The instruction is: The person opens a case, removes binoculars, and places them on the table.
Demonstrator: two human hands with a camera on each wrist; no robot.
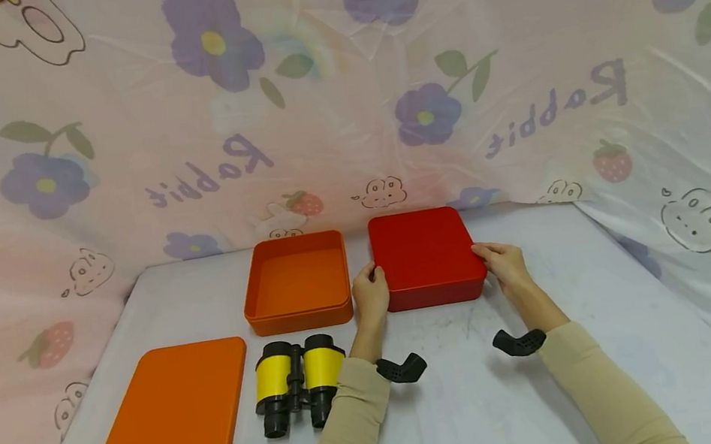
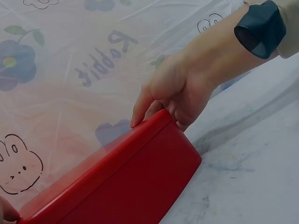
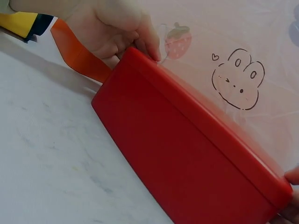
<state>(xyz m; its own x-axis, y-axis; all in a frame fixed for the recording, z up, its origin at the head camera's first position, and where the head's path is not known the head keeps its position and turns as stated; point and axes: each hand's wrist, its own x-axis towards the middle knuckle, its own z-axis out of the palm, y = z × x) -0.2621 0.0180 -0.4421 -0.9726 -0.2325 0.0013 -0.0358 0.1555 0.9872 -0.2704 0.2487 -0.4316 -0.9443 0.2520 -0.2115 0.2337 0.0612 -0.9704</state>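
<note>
A red square box (image 1: 427, 257) with its red lid on stands toward the back of the table, slightly right of the middle. My left hand (image 1: 371, 295) holds its left side near the front corner, while my right hand (image 1: 505, 266) holds the right side. In the left wrist view, the right hand (image 2: 170, 95) has its thumb on the lid's top edge and fingers curled against the side. The right wrist view shows the left hand (image 3: 124, 25) placed similarly at the opposite corner. The box's inside is hidden under the lid.
An orange box (image 1: 298, 279), open at the top, stands just left of the red one. Its flat orange lid (image 1: 173, 408) lies at the table's front left. Yellow and black binoculars (image 1: 275, 377) lie between that lid and my left forearm. A patterned curtain (image 1: 325, 105) hangs behind.
</note>
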